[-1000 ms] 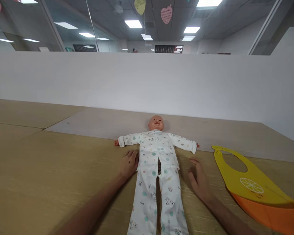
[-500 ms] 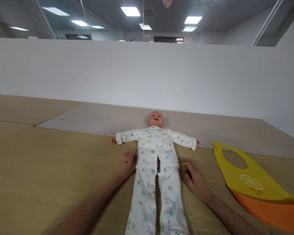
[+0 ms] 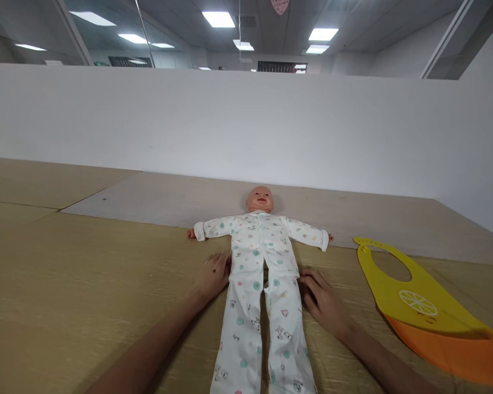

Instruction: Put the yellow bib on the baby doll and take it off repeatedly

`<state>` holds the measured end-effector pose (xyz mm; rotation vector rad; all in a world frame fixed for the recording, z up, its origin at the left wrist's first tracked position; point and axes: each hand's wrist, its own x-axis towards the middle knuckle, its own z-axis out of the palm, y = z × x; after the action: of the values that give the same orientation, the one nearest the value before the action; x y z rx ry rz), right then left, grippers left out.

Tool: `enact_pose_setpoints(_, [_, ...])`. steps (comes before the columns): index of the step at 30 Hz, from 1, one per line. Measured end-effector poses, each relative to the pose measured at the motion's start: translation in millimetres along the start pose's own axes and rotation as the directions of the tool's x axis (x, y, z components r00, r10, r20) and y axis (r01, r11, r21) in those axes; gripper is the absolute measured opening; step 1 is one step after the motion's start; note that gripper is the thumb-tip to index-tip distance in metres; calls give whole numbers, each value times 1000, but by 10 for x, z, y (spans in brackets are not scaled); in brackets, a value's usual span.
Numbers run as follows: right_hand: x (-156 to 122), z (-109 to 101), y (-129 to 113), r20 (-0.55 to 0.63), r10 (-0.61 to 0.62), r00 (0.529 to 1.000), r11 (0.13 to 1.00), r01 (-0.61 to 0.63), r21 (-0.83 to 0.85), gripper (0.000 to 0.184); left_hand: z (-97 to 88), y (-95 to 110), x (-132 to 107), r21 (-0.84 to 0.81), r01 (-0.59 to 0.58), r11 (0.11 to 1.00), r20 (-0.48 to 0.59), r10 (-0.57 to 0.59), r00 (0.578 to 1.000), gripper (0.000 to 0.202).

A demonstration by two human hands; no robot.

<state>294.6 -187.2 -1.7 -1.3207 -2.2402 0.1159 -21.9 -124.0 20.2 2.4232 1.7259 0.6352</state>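
Just one baby doll [image 3: 259,246], one bib [image 3: 388,293], two hands [image 3: 212,275] [image 3: 322,302]

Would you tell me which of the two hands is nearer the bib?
The right hand, between the doll and the bib; the left hand is on the doll's far side.

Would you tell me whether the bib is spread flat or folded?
Spread flat: the yellow bib lies open, its neck hole showing.
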Motion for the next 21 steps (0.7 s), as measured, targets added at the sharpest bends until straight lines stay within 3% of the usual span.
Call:
enact_pose_setpoints(13, [-23, -13, -37, 37, -28, 999, 998, 30, -58, 42, 9, -37, -14, -42, 4, 999, -20, -5, 1000, 20])
enact_pose_setpoints(16, [-44, -8, -66, -15, -34, 999, 989, 31, -145, 48, -26, -53, -157, -39, 25, 999, -5, -25, 1000, 18])
enact_pose_setpoints(21, [-57, 12, -82, -38, -96, 995, 961, 82, -262, 52, -105, -69, -465, -6, -88, 996, 96, 88, 991, 28])
